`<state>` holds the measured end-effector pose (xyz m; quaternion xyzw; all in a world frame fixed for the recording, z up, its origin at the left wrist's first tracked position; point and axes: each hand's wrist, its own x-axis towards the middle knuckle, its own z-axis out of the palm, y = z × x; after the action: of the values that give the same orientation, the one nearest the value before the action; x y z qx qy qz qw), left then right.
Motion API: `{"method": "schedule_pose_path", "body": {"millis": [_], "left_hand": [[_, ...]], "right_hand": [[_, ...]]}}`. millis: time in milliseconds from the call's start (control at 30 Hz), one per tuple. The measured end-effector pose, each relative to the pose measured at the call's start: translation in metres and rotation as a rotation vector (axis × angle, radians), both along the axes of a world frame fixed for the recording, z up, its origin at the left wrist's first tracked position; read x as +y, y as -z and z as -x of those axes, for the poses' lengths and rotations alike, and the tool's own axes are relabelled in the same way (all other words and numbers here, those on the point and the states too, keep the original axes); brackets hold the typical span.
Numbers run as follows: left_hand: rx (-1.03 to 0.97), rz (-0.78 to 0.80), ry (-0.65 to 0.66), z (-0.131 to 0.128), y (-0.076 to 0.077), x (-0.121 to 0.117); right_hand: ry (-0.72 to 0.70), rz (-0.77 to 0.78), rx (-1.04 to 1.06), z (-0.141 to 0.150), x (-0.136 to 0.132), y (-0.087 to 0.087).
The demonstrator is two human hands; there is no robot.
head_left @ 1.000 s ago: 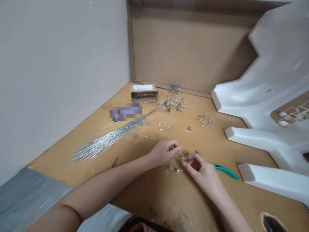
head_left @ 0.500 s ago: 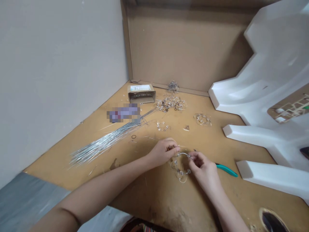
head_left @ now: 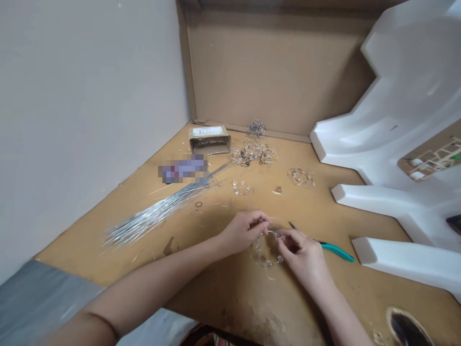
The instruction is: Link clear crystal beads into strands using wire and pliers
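Between my hands is a wire ring with clear beads (head_left: 269,262), its lower part hanging toward me. My left hand (head_left: 248,229) pinches the ring's upper left with thumb and fingertips. On the other side, my right hand (head_left: 300,250) grips the wire at the upper right, fingers curled. The exact spots held are partly hidden by the fingers. Pliers with teal handles (head_left: 336,251) lie on the table behind my right hand, their dark tip showing past the fingers.
A bundle of straight wires (head_left: 154,216) lies at left, near a blurred purple packet (head_left: 183,168). Behind are a small open carton (head_left: 209,139), a pile of beaded wire rings (head_left: 254,154), a single beaded ring (head_left: 241,188) and a wire coil (head_left: 301,177). White foam (head_left: 382,199) borders the right.
My hands have drawn slightly closer together, and the beaded ring has tilted and narrowed between them. More of the pliers' tip now shows.
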<state>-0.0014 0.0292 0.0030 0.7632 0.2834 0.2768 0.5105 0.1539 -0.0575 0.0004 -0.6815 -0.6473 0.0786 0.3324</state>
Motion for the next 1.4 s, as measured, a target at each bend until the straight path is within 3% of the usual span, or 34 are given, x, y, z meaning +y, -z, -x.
{"method": "schedule_pose_path", "body": {"millis": [600,800,900,1033,1200,1400], "left_hand": [[-0.029,0.073,0.065,0.001,0.0008,-0.003],[-0.016,0.01,0.079,0.0002,-0.0024,-0.004],[0.014,-0.096,0.08,-0.0004,-0.0025,-0.0041],[0.089,-0.364,0.046,0.0003,-0.0034,-0.0054],[0.163,-0.638,0.123,0.0018,-0.0025,-0.0064],[0.235,-0.76,0.155,0.002,-0.0006,-0.0047]], "right_hand": [[-0.125,0.011,-0.052,-0.0063,-0.0048,-0.0036],[-0.141,0.012,-0.158,-0.0058,-0.0045,-0.0049],[-0.108,-0.014,-0.219,-0.0042,-0.0045,-0.0024],[-0.05,-0.073,-0.271,-0.0025,-0.0041,0.0029],[-0.023,-0.034,-0.232,-0.0016,-0.0031,0.0045],[-0.061,-0.005,-0.202,0.0001,-0.0014,0.0029]]}}
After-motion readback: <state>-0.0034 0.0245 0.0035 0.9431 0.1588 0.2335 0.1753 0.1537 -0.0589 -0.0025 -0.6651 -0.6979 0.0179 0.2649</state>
